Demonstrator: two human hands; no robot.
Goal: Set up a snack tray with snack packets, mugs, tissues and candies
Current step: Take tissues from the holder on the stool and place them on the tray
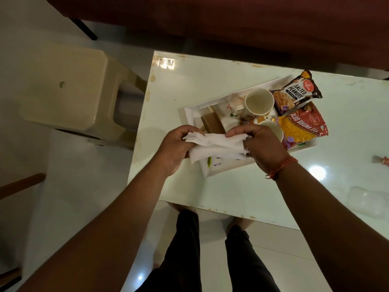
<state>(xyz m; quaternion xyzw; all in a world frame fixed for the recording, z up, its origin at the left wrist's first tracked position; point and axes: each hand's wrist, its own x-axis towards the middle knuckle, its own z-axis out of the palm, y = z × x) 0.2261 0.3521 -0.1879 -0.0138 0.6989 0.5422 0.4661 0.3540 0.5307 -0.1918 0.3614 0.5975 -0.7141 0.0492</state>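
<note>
A white tray (190,111) sits on the glass-topped table (242,190). On it stand a cream mug (259,102) and a second mug (273,128), half hidden by my right hand. A black salted-peanuts packet (296,92) and a red sev packet (305,126) lie at the tray's right end. A brown box (212,123) rests near the tray's left side. White tissues (216,147) are stretched between my hands above the tray's near part. My left hand (174,150) grips their left end and my right hand (263,144) pinches their right end.
A beige plastic stool (71,91) stands left of the table. A dark red sofa (231,22) runs along the far side. A clear plastic wrapper (366,202) and a small brown object (382,160) lie on the table's right part. My legs stand at the near edge.
</note>
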